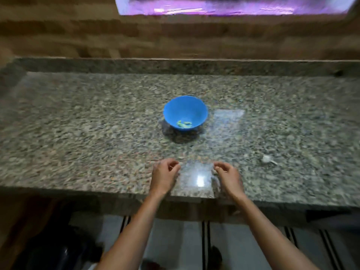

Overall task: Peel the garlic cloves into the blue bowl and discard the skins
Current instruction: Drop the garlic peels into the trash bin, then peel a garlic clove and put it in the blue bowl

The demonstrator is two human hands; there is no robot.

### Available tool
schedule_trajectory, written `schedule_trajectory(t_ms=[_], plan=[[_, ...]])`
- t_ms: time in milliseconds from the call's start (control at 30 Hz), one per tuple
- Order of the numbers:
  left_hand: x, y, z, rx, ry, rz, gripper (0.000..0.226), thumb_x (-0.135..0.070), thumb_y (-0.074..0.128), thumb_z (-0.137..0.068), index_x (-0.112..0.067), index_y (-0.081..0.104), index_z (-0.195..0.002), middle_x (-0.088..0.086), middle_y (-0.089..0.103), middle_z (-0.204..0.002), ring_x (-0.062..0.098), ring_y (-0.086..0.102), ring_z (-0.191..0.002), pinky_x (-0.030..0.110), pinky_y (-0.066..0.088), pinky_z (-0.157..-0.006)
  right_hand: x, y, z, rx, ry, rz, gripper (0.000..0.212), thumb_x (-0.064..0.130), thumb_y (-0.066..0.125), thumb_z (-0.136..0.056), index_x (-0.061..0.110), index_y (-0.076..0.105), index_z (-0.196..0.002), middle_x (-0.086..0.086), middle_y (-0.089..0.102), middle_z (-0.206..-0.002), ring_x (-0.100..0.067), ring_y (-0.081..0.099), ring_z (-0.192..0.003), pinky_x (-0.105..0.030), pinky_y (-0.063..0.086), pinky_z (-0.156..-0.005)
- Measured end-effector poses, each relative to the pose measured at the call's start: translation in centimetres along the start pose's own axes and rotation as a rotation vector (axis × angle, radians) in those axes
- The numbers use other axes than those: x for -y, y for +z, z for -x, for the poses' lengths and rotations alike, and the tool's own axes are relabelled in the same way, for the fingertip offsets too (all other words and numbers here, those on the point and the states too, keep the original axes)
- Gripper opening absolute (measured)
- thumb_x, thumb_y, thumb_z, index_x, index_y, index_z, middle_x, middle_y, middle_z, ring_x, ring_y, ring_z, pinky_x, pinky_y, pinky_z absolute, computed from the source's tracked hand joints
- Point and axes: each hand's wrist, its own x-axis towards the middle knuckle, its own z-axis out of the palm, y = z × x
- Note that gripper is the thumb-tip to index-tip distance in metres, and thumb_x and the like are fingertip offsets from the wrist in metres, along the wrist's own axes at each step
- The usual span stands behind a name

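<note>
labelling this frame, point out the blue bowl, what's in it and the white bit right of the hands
blue bowl (185, 106): head view, bare inner wall
pale pieces (184, 124): head view, middle of the heap
white bit (267, 159): head view, its pale body

The scene is dimly lit and softened throughout by motion blur. An overexposed purple-white window is seen along the top edge. Glare is reflected on the granite counter at lower centre. Wide-angle bending is seen toward the edges.
</note>
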Motion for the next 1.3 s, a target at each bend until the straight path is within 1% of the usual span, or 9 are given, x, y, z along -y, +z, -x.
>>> schedule_trajectory(t_ms=[133, 267, 367, 500, 633, 767, 1000, 1167, 1300], plan=[[-2.1, 2.7, -2.0, -0.018, 0.069, -0.141, 0.037, -0.012, 0.073, -0.079, -0.008, 0.066, -0.115, 0.008, 0.066, -0.11, 0.022, 0.061, -0.103, 0.026, 0.041, -0.091, -0.4, -2.3, -2.2, 0.077, 0.039, -0.028, 0.016, 0.012, 0.055, -0.09, 0.014, 0.065, -0.103, -0.005, 0.068, -0.097, -0.018, 0.064, -0.092, -0.028, 0.049, -0.075], [-3.0, 3.5, -3.7, 0.076, 0.137, -0.367, 0.042, -0.018, 0.068, -0.084, -0.011, 0.061, -0.125, 0.006, 0.057, -0.125, 0.022, 0.05, -0.114, 0.026, 0.035, -0.097, -0.4, -2.1, -3.0, 0.126, 0.028, -0.021, 0.012, 0.013, 0.058, -0.087, 0.023, 0.064, -0.09, -0.006, 0.069, -0.095, -0.023, 0.064, -0.094, -0.041, 0.052, -0.083], [-2.9, 3.3, -3.2, 0.076, 0.154, -0.4, 0.022, -0.01, 0.059, -0.09, -0.01, 0.066, -0.111, 0.005, 0.063, -0.115, 0.013, 0.06, -0.098, 0.023, 0.05, -0.09, 0.1, -2.1, -2.7, 0.146, 0.044, -0.069, 0.014, 0.01, 0.057, -0.089, 0.021, 0.065, -0.093, -0.005, 0.068, -0.095, -0.019, 0.062, -0.084, -0.037, 0.052, -0.079], [-2.4, 2.4, -3.2, 0.042, 0.117, -0.464, 0.008, -0.009, 0.059, -0.089, -0.01, 0.067, -0.091, 0.004, 0.067, -0.09, 0.011, 0.063, -0.079, 0.016, 0.052, -0.07, 0.2, -1.5, -3.0, 0.166, 0.096, -0.148, 0.017, 0.006, 0.053, -0.09, 0.009, 0.066, -0.1, -0.009, 0.065, -0.081, -0.015, 0.05, -0.06, -0.026, 0.04, -0.052], [-5.6, 1.0, -4.5, -0.012, -0.069, -0.189, 0.008, -0.005, 0.066, -0.083, -0.012, 0.064, -0.079, 0.003, 0.067, -0.076, 0.011, 0.065, -0.067, 0.021, 0.055, -0.061, 1.9, -1.1, -3.5, 0.209, 0.099, -0.176, 0.018, 0.008, 0.051, -0.092, 0.012, 0.068, -0.094, -0.006, 0.067, -0.085, -0.019, 0.056, -0.072, -0.031, 0.047, -0.064], [-10.7, -1.1, -10.8, -0.144, -0.052, 0.202, 0.009, 0.0, 0.07, -0.078, -0.002, 0.072, -0.086, 0.006, 0.069, -0.073, 0.02, 0.067, -0.069, 0.034, 0.058, -0.071, 4.5, -2.9, -5.2, 0.095, 0.019, -0.208, 0.019, 0.01, 0.049, -0.094, 0.017, 0.065, -0.088, -0.006, 0.067, -0.097, -0.018, 0.06, -0.085, -0.034, 0.052, -0.081], [-9.3, 1.2, -17.7, 0.018, -0.169, -0.046, 0.02, 0.005, 0.054, -0.086, 0.001, 0.071, -0.095, 0.017, 0.069, -0.105, 0.028, 0.063, -0.105, 0.035, 0.049, -0.095, 5.1, -5.4, -6.7, 0.027, 0.116, -0.352, 0.016, 0.011, 0.05, -0.094, 0.006, 0.065, -0.095, -0.006, 0.064, -0.091, -0.018, 0.056, -0.08, -0.024, 0.048, -0.065], [-12.1, 1.7, -14.1, -0.206, 0.016, 0.092, 0.019, -0.002, 0.062, -0.085, -0.005, 0.072, -0.101, 0.008, 0.071, -0.098, 0.019, 0.066, -0.091, 0.032, 0.052, -0.088, 4.4, -7.6, -5.1, -0.04, 0.058, -0.443, 0.018, 0.01, 0.048, -0.095, 0.008, 0.064, -0.103, -0.009, 0.066, -0.098, -0.018, 0.06, -0.081, -0.032, 0.054, -0.075], [-14.3, 7.8, -7.5, 0.062, 0.235, 0.198, 0.015, -0.007, 0.066, -0.086, -0.011, 0.071, -0.099, 0.0, 0.069, -0.088, 0.008, 0.062, -0.076, 0.014, 0.049, -0.069, 1.8, -12.9, -4.6, -0.426, -0.065, -0.146, 0.021, 0.014, 0.052, -0.093, 0.017, 0.063, -0.112, 0.0, 0.066, -0.1, -0.014, 0.056, -0.079, -0.033, 0.052, -0.067]])
